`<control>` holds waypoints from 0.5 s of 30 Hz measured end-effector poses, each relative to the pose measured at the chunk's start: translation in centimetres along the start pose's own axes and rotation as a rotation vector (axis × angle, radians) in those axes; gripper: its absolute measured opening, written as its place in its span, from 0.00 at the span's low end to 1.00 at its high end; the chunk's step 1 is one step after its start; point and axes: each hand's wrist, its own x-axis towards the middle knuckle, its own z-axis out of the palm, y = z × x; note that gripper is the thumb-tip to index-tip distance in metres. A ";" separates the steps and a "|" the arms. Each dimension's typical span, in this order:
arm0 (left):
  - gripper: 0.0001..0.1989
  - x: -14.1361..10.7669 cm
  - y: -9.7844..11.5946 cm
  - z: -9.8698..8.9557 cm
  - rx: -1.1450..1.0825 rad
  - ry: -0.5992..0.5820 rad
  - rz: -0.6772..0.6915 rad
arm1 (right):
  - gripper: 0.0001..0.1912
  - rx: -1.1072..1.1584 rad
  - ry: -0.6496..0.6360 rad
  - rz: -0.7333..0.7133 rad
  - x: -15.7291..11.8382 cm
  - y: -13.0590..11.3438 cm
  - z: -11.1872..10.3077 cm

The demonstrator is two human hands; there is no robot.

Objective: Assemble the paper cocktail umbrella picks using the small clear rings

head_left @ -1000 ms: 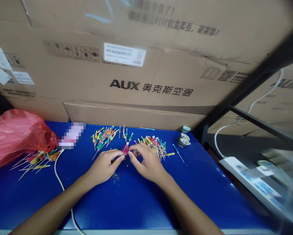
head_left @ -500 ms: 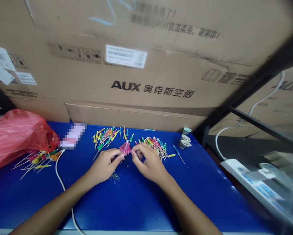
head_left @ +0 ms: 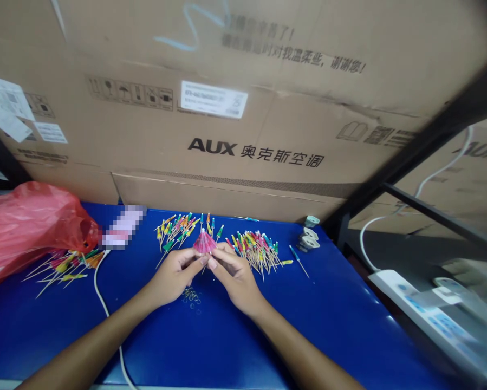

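Fingertips (head_left: pixel 203 260) of your left hand (head_left: pixel 172 276) pinch tight under a pink paper cocktail parasol (head_left: pixel 205 243), just below its canopy; your right hand (head_left: pixel 235 284) meets them from the other side, its fingers curled in against the same spot, though the canopy and your left fingers hide too much to tell whether it has hold of the stick or only touches the paper. Your two hands now nearly touch; the canopy stands spread wider than a second ago, a low pink cone held upright above your fingertips, its wooden stick (head_left: pixel 203 270) poking out below. You hold it over the blue table top (head_left: pixel 328 330), between two heaps of colourful parasol picks: one (head_left: pixel 176 232) just beyond your left hand, the other (head_left: pixel 255 253) beside your right, their canopies mostly still furled. A small cluster of clear rings (head_left: pixel 190 295) lies just below your hands; further left, more picks (head_left: pixel 64 265) lie spread beside a red plastic bag (head_left: pixel 36 230), and a white cable (head_left: pixel 99 295) runs down past your left forearm; off to the right sit a lone blue-tipped pick (head_left: pixel 298 260) and a white plug adapter (head_left: pixel 308 240).
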 end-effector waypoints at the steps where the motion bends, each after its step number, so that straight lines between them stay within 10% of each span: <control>1: 0.16 -0.1 0.1 0.1 0.028 0.003 0.029 | 0.12 0.061 -0.005 0.019 0.0 0.2 0.2; 15: 0.14 0.1 0.4 -0.1 0.366 -0.057 0.331 | 0.09 0.143 0.189 -0.038 -0.1 0.3 -0.1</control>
